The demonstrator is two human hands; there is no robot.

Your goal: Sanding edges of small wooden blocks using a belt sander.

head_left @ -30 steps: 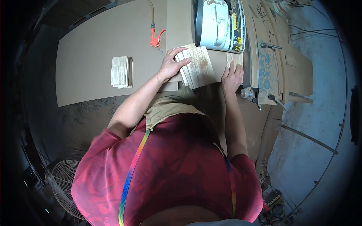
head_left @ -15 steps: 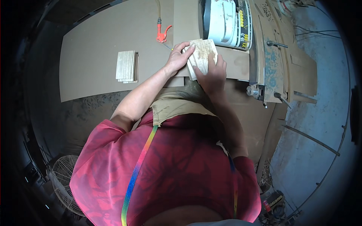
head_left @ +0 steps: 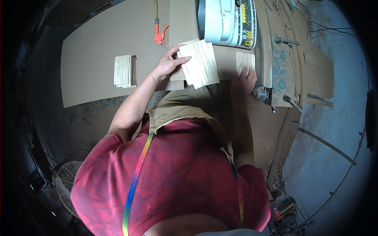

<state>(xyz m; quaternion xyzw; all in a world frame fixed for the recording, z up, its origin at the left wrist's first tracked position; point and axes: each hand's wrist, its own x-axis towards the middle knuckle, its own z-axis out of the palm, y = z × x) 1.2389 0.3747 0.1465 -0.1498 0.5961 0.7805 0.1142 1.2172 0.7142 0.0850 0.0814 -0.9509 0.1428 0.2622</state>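
My left hand (head_left: 167,64) grips a fanned stack of thin, pale wooden boards (head_left: 201,65), thumb on top and fingers at the stack's far left. To the right, my right hand (head_left: 244,80) has its fingers on the near end of a single pale wooden board (head_left: 245,59), which lies flat on the worktable's right part. The fingertips cover that near end, and the thumb is hidden. A second small pile of similar boards (head_left: 123,70) rests on the table, left of my left hand.
A red air blow gun (head_left: 159,38) on a hose lies beyond my left hand. The white bucket (head_left: 222,21) lies on its side at the table's far right. Along the right stands a worn machine bed (head_left: 281,63) with metal handles. A wire fan cage (head_left: 67,185) is lower left.
My right hand has left the stack and moved right, where a single board now lies under its fingers. My left hand has shifted slightly left, and the stack is spread wider.
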